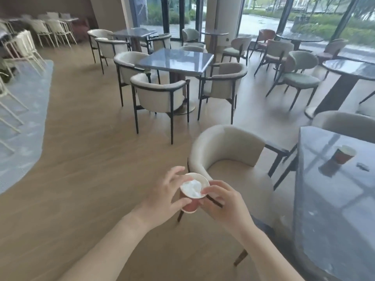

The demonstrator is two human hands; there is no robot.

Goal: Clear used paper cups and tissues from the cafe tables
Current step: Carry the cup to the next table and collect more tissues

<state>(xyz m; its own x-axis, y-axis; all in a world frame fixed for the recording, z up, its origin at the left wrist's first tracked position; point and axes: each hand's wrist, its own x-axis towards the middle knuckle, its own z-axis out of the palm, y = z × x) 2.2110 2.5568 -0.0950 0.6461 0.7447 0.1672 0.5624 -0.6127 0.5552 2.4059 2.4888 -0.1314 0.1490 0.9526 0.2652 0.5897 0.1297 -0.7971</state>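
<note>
Holding a red paper cup (190,206) with a white rolled rim, the person has it in the air just left of the cream armchair (227,151), in front of the chair's curved back edge. A crumpled white tissue (191,188) fills the cup's mouth almost to the rim. The cup tilts a little, with its mouth towards the camera.

The left hand (164,199) grips the cup's wall from the left: the thumb lies across the red side and the upper fingers are spread loosely above the rim. The right hand (223,203) comes in from the armchair's side, its fingers curled and its thumb pinching the cup's rim by the tissue. Both forearms are bare.

To the right of the armchair stands a grey glossy table (328,230). On it stands a second red cup (344,156), upright, with a small dark object (363,166) just beside it, too blurred to name. Beyond the armchair are more cream chairs round a square grey table (176,59). The armchair's back lies between the hands and the right-hand table.
</note>
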